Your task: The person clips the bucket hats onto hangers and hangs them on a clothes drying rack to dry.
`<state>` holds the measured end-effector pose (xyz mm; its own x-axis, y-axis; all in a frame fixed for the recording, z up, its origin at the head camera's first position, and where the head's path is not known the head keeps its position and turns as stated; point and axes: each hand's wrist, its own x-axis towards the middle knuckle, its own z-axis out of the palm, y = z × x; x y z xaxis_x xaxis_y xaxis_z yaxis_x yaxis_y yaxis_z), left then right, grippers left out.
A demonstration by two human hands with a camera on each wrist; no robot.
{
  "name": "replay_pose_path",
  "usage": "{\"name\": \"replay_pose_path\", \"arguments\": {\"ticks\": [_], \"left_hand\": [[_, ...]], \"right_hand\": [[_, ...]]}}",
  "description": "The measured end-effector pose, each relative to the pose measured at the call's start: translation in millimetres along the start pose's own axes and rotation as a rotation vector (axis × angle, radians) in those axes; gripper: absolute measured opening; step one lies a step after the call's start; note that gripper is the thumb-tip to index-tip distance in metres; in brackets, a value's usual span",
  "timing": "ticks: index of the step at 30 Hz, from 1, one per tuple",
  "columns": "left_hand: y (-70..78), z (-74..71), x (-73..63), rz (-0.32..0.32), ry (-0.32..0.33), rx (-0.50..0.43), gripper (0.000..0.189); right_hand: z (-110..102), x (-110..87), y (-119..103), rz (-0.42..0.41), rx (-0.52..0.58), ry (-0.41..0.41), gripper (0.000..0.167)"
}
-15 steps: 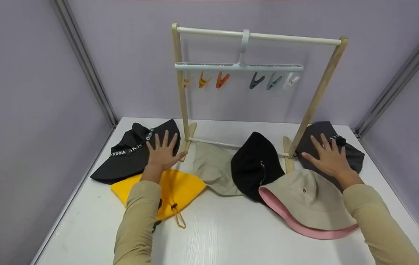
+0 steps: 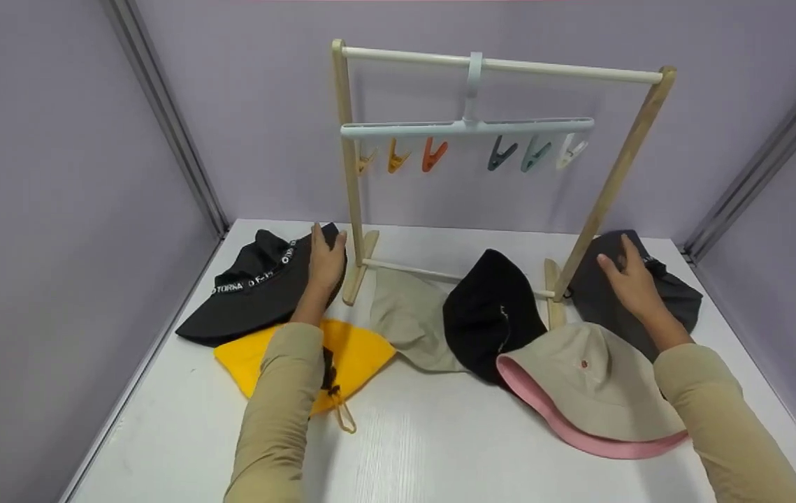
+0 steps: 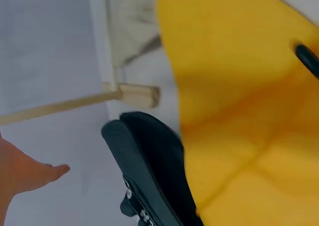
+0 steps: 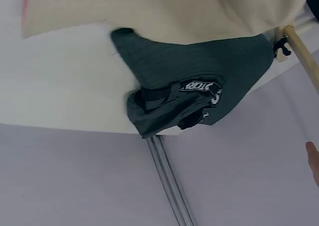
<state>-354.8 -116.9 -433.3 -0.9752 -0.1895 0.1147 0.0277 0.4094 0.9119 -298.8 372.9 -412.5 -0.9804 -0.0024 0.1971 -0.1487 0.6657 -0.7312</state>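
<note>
In the head view my left hand (image 2: 326, 267) is turned on edge above the brim of a black hat with white lettering (image 2: 251, 302). Its fingers are extended and hold nothing; the left wrist view shows the thumb apart from the hat. A yellow hat with a drawcord (image 2: 363, 353) lies below my left forearm. At the right, my right hand (image 2: 637, 288) hovers over a dark grey hat (image 2: 674, 297), its fingers loose and bare. Nearer me is a beige bucket hat with a pink underside (image 2: 614, 391). A black bucket hat (image 2: 488, 314) and a light beige hat (image 2: 404, 314) lie between the hands.
A wooden rack (image 2: 611, 188) stands at the back of the white table (image 2: 398, 447). From its top bar hangs a pale blue hanger (image 2: 432, 130) with several coloured clips, such as an orange clip (image 2: 432, 155). Walls with metal corner strips (image 2: 160, 119) enclose the table.
Both hands were spread flat, palms down, over the dark hats; now they are turned on edge with fingers closer together. The left hand has shifted slightly right. The view has moved a little.
</note>
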Motion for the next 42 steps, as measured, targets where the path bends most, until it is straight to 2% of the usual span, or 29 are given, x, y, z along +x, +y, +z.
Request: {"name": "replay_pose_path", "arguments": {"ticks": [4, 6, 8, 13, 16, 21, 27, 30, 33, 42], "left_hand": [[18.5, 1.6, 11.6, -0.07, -0.001, -0.275, 0.06], [28.8, 1.4, 17.0, -0.091, -0.013, -0.347, 0.057], [38.4, 0.5, 23.0, -0.094, -0.026, -0.38, 0.056], [56.2, -2.8, 38.2, -0.059, -0.04, -0.336, 0.055], [61.7, -3.1, 43.5, -0.06, -0.053, -0.287, 0.057], [62.3, -0.9, 42.8, -0.071, -0.094, -0.256, 0.061], [60.7, -0.9, 36.4, -0.061, -0.135, -0.316, 0.062], [58.0, 4.7, 34.0, -0.072, -0.123, -0.352, 0.064], [56.8, 2.4, 32.6, -0.075, -0.111, -0.34, 0.065], [50.4, -2.0, 26.6, -0.023, -0.009, -0.288, 0.06]], "right_hand": [[-2, 10.3, -19, 0.003, 0.156, 0.041, 0.071], [-4, 16.5, -28, 0.013, 0.213, 0.052, 0.07], [-7, 22.9, -37, 0.028, 0.263, 0.07, 0.069], [-11, 34.0, -56, 0.051, 0.365, 0.103, 0.067], [-8, 36.8, -65, 0.033, 0.407, 0.083, 0.068], [1, 37.8, -70, 0.002, 0.438, 0.055, 0.068], [4, 35.1, -68, -0.001, 0.436, 0.061, 0.065], [-3, 40.2, -65, -0.006, 0.419, 0.067, 0.064], [-3, 42.7, -67, 0.0, 0.417, 0.081, 0.064], [-5, 37.9, -83, 0.018, 0.418, 0.094, 0.059]]}}
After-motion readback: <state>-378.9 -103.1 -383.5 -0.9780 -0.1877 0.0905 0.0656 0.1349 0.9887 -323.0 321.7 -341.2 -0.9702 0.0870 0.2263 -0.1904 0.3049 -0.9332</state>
